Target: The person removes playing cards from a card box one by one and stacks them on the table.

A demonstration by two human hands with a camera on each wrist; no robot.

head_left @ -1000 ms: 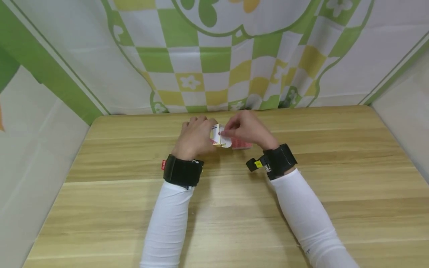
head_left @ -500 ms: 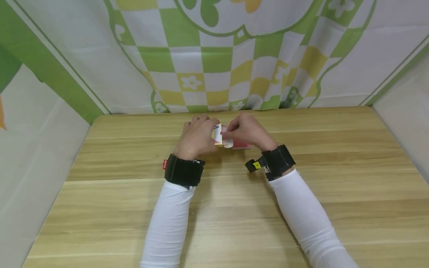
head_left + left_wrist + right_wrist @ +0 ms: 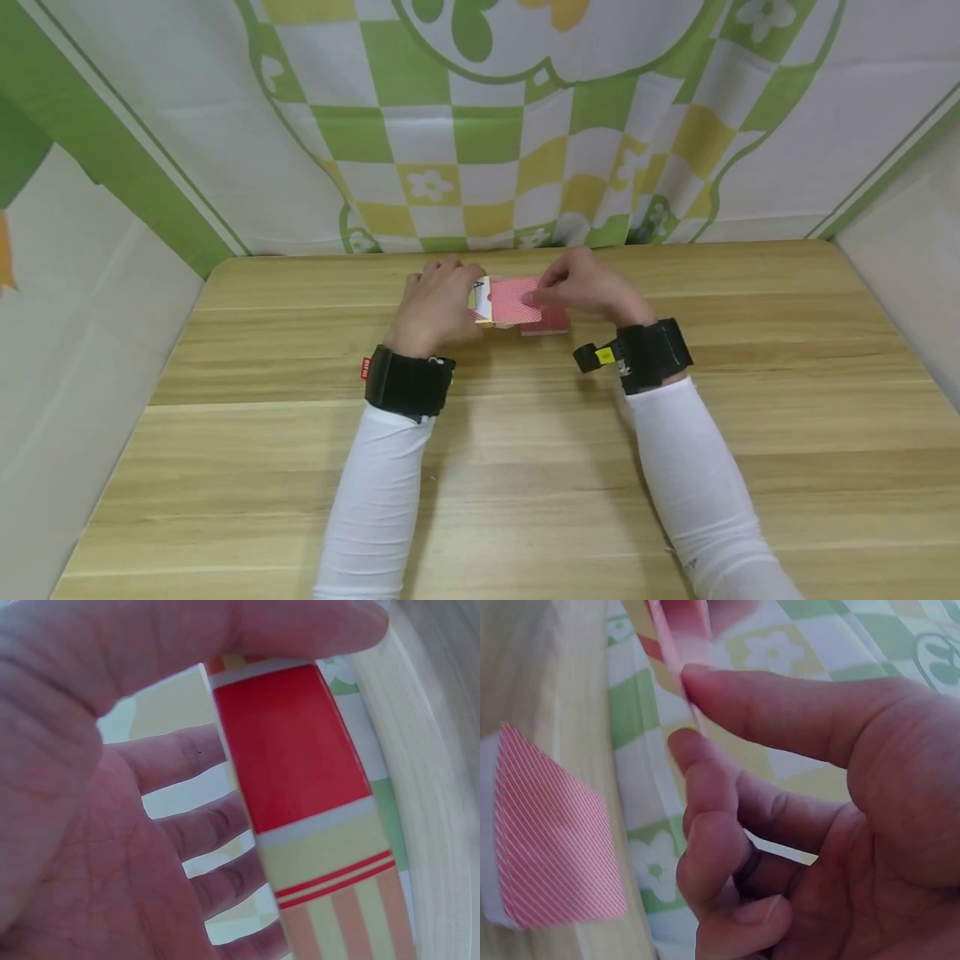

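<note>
In the head view my left hand (image 3: 437, 307) grips a small playing card box (image 3: 482, 300) near the back of the table. The left wrist view shows the thumb along one edge of the box, over its red and striped narrow side (image 3: 292, 750), with the fingers on the far face. A red-backed playing card (image 3: 513, 300) sticks out of the box's right end. My right hand (image 3: 588, 287) pinches its outer edge between thumb and index finger; its other fingers (image 3: 716, 847) are curled. Just below lies a stack of red-backed cards (image 3: 551, 323), partly covered by the card.
The wooden table (image 3: 495, 483) runs back to a green, white and yellow checked cloth (image 3: 483, 158). Pale cloth panels with green bands stand at both sides. Both wrists wear black straps (image 3: 408, 383).
My right hand has moved right from the box's opening, and the red-backed card now extends out of it. The left hand and box have stayed almost in place.
</note>
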